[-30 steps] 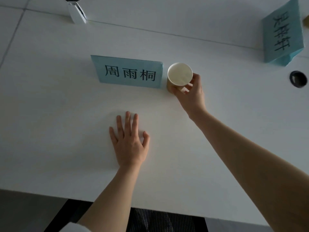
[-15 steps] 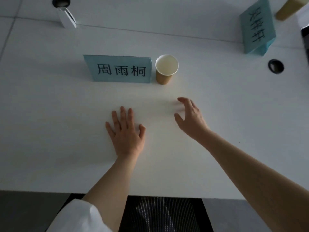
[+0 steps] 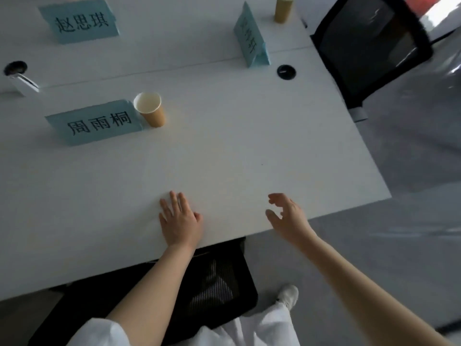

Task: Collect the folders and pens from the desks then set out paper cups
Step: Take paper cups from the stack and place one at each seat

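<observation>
A brown paper cup (image 3: 150,110) with a white inside stands upright on the white desk (image 3: 224,151), right beside a light-blue name card (image 3: 96,123). A second brown cup (image 3: 284,10) stands at the far edge near another name card (image 3: 250,44). My left hand (image 3: 179,219) lies flat on the desk near its front edge, fingers straight. My right hand (image 3: 287,217) hovers at the desk's front edge, fingers loosely spread, holding nothing. No folders or pens are in view.
A third name card (image 3: 81,21) sits at the far left. Two round cable holes (image 3: 286,71) (image 3: 15,67) are in the desk. A black mesh chair (image 3: 369,46) stands at the right end, another chair (image 3: 214,283) under the front edge. Grey floor lies to the right.
My right hand let go of the cup beside the name card and drew back to the front edge. My left hand slid back too. The view swung right and pulled away.
</observation>
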